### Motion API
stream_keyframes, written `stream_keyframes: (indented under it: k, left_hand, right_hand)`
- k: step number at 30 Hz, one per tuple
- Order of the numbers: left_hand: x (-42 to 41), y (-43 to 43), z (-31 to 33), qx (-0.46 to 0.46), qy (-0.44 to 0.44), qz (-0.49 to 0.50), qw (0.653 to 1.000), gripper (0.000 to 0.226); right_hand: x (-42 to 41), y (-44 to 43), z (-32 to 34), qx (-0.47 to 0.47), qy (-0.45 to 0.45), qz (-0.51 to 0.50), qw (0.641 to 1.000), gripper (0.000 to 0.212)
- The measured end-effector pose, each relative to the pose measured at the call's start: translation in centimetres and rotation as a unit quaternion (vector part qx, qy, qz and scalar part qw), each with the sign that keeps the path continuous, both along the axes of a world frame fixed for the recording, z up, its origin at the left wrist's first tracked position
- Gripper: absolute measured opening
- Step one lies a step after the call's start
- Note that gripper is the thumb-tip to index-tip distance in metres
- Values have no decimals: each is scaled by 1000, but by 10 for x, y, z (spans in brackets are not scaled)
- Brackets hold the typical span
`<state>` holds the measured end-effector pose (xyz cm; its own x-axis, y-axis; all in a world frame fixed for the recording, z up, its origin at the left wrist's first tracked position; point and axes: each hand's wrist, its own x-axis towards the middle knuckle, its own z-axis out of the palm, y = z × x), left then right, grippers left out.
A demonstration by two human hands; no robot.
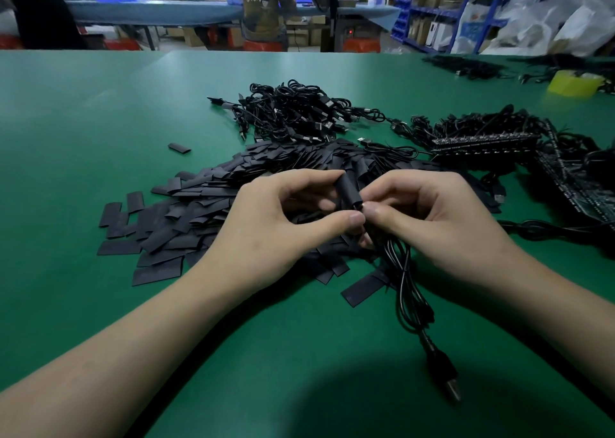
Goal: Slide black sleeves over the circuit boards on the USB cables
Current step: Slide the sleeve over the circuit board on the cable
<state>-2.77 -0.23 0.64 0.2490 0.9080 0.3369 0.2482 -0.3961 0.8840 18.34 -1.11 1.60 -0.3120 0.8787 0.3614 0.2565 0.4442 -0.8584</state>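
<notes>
My left hand pinches a black sleeve between thumb and fingers, held tilted above the pile. My right hand grips the black USB cable just below the sleeve, thumb tip against the sleeve's lower end. The cable's loops hang down toward me and end in a USB plug lying on the green table. The circuit board is hidden inside the sleeve or behind my fingers. A large heap of flat black sleeves lies under and left of my hands.
A pile of coiled USB cables lies behind the sleeves. Circuit-board panels with cables sit at the right. A yellow tape roll stands at the far right. One stray sleeve lies apart. People work at a far table.
</notes>
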Motion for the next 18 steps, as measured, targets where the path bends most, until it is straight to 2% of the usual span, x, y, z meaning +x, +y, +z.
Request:
stream_keyframes:
  k: [10,18]
  left_hand:
    - [1,2,-3,-43,-43,-62,996,56]
    - [3,1,-3,-63,-69,-66,993,43]
  right_hand:
    - [2,-6,3,154,-130,-67,977,4]
    - [2,-5,4,197,-170,-70,963,12]
